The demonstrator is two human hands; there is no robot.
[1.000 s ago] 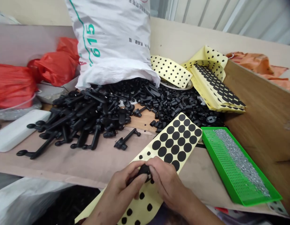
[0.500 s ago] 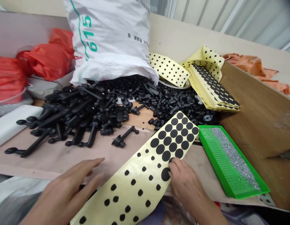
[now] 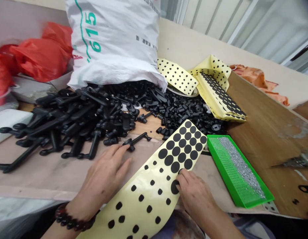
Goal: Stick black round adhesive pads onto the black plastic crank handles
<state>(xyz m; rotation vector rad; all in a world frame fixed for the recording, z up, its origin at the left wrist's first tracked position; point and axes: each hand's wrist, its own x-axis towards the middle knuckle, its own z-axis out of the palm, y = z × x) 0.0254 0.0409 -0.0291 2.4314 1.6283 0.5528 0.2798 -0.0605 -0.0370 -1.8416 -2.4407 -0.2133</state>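
In the head view, the left hand (image 3: pixel 101 179) is laid flat with its fingers spread wide, and the tips are right by a black plastic part (image 3: pixel 136 139) at the front of a big black pile (image 3: pixel 94 116). The right hand (image 3: pixel 193 196) is kept on a yellow sheet (image 3: pixel 144 181), with its fingers close together beside a black dot (image 3: pixel 174 187). If the dot is gripped cannot be told. The sheet lies over the front edge of the counter (image 3: pixel 44 179). A green tray (image 3: pixel 226 181) near the right edge is filled with small silver bits (image 3: pixel 240 162).
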